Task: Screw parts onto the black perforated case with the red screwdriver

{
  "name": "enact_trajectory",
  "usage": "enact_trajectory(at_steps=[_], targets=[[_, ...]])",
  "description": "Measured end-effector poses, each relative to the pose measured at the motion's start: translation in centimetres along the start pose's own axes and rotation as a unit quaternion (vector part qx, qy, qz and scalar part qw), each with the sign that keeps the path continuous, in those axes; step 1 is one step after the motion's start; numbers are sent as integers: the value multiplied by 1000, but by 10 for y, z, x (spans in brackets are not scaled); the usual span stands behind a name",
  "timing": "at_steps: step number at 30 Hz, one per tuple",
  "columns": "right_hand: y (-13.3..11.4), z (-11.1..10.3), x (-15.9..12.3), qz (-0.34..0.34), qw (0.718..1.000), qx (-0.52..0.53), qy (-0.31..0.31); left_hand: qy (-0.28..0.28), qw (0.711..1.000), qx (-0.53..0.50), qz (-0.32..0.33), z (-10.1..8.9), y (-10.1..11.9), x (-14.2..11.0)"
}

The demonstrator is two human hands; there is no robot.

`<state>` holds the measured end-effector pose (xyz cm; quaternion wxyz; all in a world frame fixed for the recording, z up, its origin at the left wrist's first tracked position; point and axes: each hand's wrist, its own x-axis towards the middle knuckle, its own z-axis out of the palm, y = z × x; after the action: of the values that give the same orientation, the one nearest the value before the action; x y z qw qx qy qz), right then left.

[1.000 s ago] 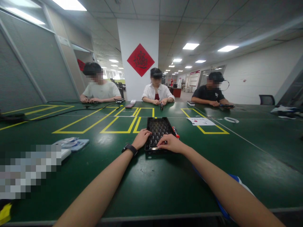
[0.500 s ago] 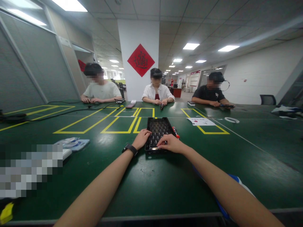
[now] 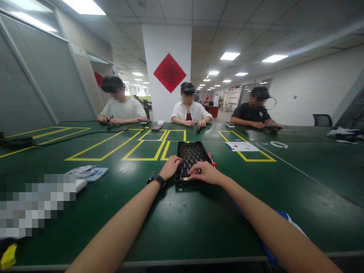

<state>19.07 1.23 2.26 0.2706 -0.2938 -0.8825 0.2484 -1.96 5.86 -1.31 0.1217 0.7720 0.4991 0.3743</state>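
A shallow black case (image 3: 193, 148) lies on the green table (image 3: 182, 223) in front of me. Rows of small shiny pieces fill it, too small to name; a pale strip (image 3: 186, 178) shows at its near end. My left hand (image 3: 171, 167), with a black watch on the wrist, grips the left rim, fingertips over the edge. Above the near part of the case, my right hand (image 3: 205, 172) has thumb and fingers pinched together. Whatever sits between those fingertips is hidden. A red object (image 3: 212, 160) touches or lies close to the case's right side, partly covered by my right hand.
Blue-white packets (image 3: 92, 174) lie to the left, and a blue-and-white item (image 3: 280, 218) is under my right forearm. Further off are a printed sheet (image 3: 241, 146), a white ring (image 3: 279, 145), yellow tape outlines and a black cable (image 3: 79, 139). Three people sit across the table.
My hands and the case hold nearly the same place. Across the table, the middle person's hand and the dark object by it have shifted slightly right.
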Motion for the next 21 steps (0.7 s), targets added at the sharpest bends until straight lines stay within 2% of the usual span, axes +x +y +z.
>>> enact_trajectory(at_steps=[9,21], targets=[[2,1,0,13,1000,22,-6,-3,1000,1,-3,-1,1,1],[-4,-3,-1,1,1000,-21,2,-6,1000,3,-7,-1,3,0]])
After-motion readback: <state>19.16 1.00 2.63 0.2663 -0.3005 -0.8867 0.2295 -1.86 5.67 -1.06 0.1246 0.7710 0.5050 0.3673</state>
